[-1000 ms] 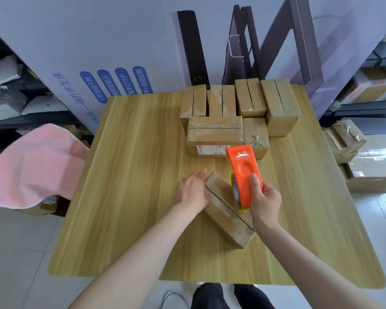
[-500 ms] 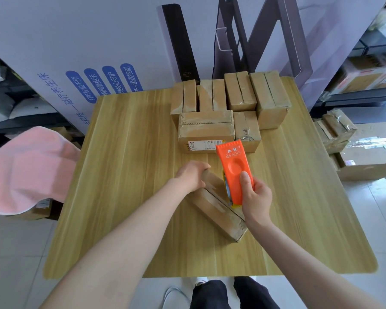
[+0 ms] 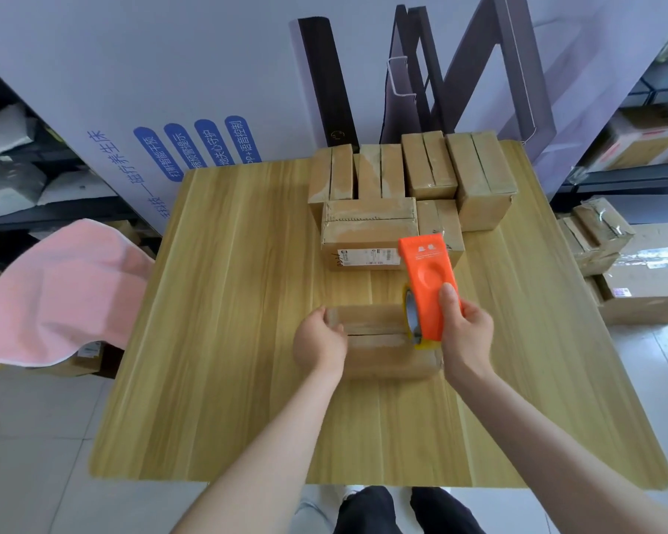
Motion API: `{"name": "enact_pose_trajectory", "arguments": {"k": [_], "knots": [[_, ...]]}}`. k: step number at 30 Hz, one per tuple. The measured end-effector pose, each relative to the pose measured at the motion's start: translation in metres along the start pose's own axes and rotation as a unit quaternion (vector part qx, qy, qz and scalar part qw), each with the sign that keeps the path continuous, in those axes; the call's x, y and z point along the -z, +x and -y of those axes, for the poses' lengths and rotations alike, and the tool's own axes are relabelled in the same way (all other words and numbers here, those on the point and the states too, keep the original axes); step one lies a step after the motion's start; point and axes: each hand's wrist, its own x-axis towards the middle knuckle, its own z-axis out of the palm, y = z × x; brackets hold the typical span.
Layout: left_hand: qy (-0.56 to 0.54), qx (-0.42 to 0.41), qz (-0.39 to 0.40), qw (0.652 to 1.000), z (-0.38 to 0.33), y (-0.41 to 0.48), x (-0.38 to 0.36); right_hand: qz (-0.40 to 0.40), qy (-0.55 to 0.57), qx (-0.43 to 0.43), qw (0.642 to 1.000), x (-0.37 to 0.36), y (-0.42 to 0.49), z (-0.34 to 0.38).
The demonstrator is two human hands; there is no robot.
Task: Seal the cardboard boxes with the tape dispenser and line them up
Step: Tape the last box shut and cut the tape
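Now | left hand [image 3: 319,343] grips box [image 3: 376,321] end | right hand [image 3: 466,333] grips tape dispenser [image 3: 429,277], hiding box's right end

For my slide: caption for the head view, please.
Left hand grips a cardboard box; right hand holds orange tape dispenser over it.

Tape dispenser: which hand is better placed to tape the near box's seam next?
Right. The right hand grips the tape dispenser above the box, at its right end; the left hand holds its left end.

Near centre: brown box [image 3: 382,356] lying left-right, top seam showing. At its right end: orange tape dispenser [image 3: 429,279], tilted. Far side: six boxes [image 3: 367,221] clustered together.
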Motion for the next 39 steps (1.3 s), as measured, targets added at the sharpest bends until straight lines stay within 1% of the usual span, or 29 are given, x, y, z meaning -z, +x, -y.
{"name": "enact_pose_trajectory", "arguments": {"k": [2, 3, 4, 5, 6, 7, 8, 9, 10, 11, 12, 13, 15, 16, 17, 19, 20, 21, 22, 23, 24, 25, 26, 27, 29, 34, 37, 39], "knots": [[0.046, -0.004, -0.008, 0.999, 0.008, -0.006, 0.004, -0.013, 0.014, -0.007, 1.000, 0.008, 0.004, 0.007], [0.079, -0.023, -0.009, 0.997, 0.009, -0.007, 0.005, -0.014, 0.015, -0.008, 1.000, 0.012, 0.006, 0.009], [0.105, -0.062, -0.017, 0.992, 0.006, -0.005, 0.004, -0.013, 0.011, -0.009, 1.000, 0.016, 0.007, 0.011], [0.117, -0.124, -0.021, 0.985, 0.000, -0.003, 0.003, -0.012, 0.005, -0.009, 1.000, 0.019, 0.008, 0.014], [0.115, -0.194, -0.008, 0.974, -0.008, 0.000, 0.001, -0.009, 0.000, -0.010, 1.000, 0.023, 0.009, 0.015], [0.106, -0.254, 0.027, 0.961, -0.018, 0.002, 0.000, -0.002, -0.004, -0.011, 1.000, 0.026, 0.009, 0.018], [0.109, -0.291, 0.081, 0.947, -0.025, 0.005, -0.002, 0.006, -0.003, -0.009, 1.000, 0.028, 0.009, 0.020], [0.133, -0.308, 0.136, 0.932, -0.031, 0.006, -0.003, 0.016, -0.003, -0.005, 1.000, 0.030, 0.007, 0.023], [0.177, -0.304, 0.177, 0.919, -0.033, 0.007, -0.004, 0.027, -0.005, -0.003, 1.000, 0.030, 0.005, 0.026], [0.219, -0.284, 0.192, 0.913, -0.031, 0.009, -0.004, 0.035, -0.010, -0.001, 0.999, 0.031, 0.002, 0.030], [0.238, -0.249, 0.181, 0.921, -0.027, 0.009, -0.003, 0.043, -0.014, 0.001, 0.999, 0.030, 0.000, 0.034], [0.233, -0.202, 0.157, 0.938, -0.020, 0.008, 0.000, 0.053, -0.015, 0.001, 0.998, 0.030, -0.003, 0.039], [0.191, -0.100, 0.125, 0.968, -0.002, 0.003, 0.009, 0.079, -0.011, 0.004, 0.997, 0.030, -0.007, 0.047], [0.180, -0.074, 0.120, 0.973, 0.006, -0.001, 0.013, 0.090, -0.009, 0.006, 0.996, 0.029, -0.009, 0.051], [0.177, -0.071, 0.114, 0.975, 0.011, -0.004, 0.015, 0.100, -0.010, 0.010, 0.995, 0.029, -0.010, 0.055], [0.147, -0.104, 0.084, 0.980, 0.009, -0.008, 0.022, 0.119, -0.018, 0.023, 0.992, 0.027, -0.012, 0.062], [0.095, -0.120, 0.075, 0.985, 0.001, -0.007, 0.029, 0.132, -0.024, 0.031, 0.990, 0.026, -0.013, 0.066], [0.006, -0.118, 0.087, 0.989, -0.014, -0.005, 0.040, 0.147, -0.025, 0.039, 0.988, 0.026, -0.014, 0.070], [-0.111, -0.095, 0.123, 0.982, -0.032, -0.004, 0.054, 0.163, -0.025, 0.048, 0.985, 0.025, -0.015, 0.074], [-0.228, -0.054, 0.173, 0.957, -0.050, -0.004, 0.072, 0.178, -0.026, 0.058, 0.982, 0.025, -0.016, 0.079], [-0.304, -0.019, 0.221, 0.926, -0.066, -0.004, 0.090, 0.191, -0.029, 0.067, 0.979, 0.025, -0.018, 0.084], [-0.343, -0.008, 0.265, 0.901, -0.078, -0.004, 0.108, 0.206, -0.031, 0.074, 0.975, 0.025, -0.019, 0.089], [-0.352, -0.012, 0.292, 0.889, -0.089, -0.003, 0.123, 0.219, -0.034, 0.080, 0.972, 0.025, -0.021, 0.095], [-0.344, -0.024, 0.308, 0.887, -0.097, -0.001, 0.136, 0.229, -0.039, 0.086, 0.969, 0.024, -0.023, 0.099], [-0.316, -0.053, 0.312, 0.894, -0.106, 0.002, 0.155, 0.245, -0.046, 0.094, 0.964, 0.023, -0.025, 0.106], [-0.260, -0.119, 0.282, 0.916, -0.114, 0.005, 0.169, 0.267, -0.064, 0.101, 0.956, 0.021, -0.030, 0.114], [-0.258, -0.119, 0.260, 0.923, -0.117, 0.005, 0.171, 0.257, -0.100, 0.122, 0.954, 0.019, -0.031, 0.114], [-0.247, -0.121, 0.227, 0.934, -0.121, 0.007, 0.173, 0.240, -0.157, 0.163, 0.944, 0.016, -0.031, 0.115]]}}
